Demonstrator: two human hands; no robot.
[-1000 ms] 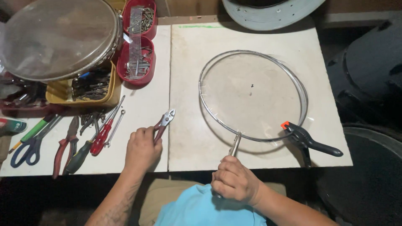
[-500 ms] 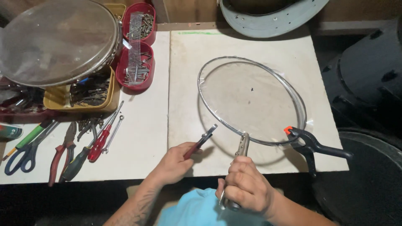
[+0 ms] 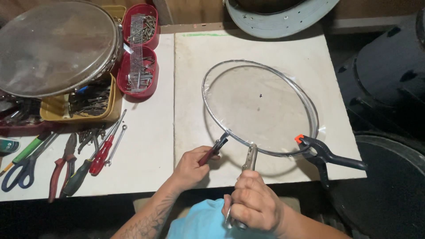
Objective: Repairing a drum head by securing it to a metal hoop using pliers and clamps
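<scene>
A round metal hoop [image 3: 261, 66] with clear film stretched over it lies on the white table [image 3: 146, 146]. My left hand [image 3: 191, 167] holds red-handled pliers [image 3: 213, 150], whose jaws touch the hoop's near-left rim. My right hand [image 3: 256, 204] grips silver locking pliers [image 3: 250, 159] clamped on the hoop's near edge. A black spring clamp with orange tips [image 3: 325, 155] bites the rim at the right.
At the left lie scissors [image 3: 20, 170], several pliers and screwdrivers [image 3: 102, 152]. Red trays of screws [image 3: 141, 53], a yellow tray [image 3: 57, 108] and a large round metal lid [image 3: 53, 46] sit at the back left. Dark bins stand to the right.
My left hand has carried the red-handled pliers from the left panel across to the hoop's near rim. The right hand has stayed on the locking pliers, and the view has shifted slightly.
</scene>
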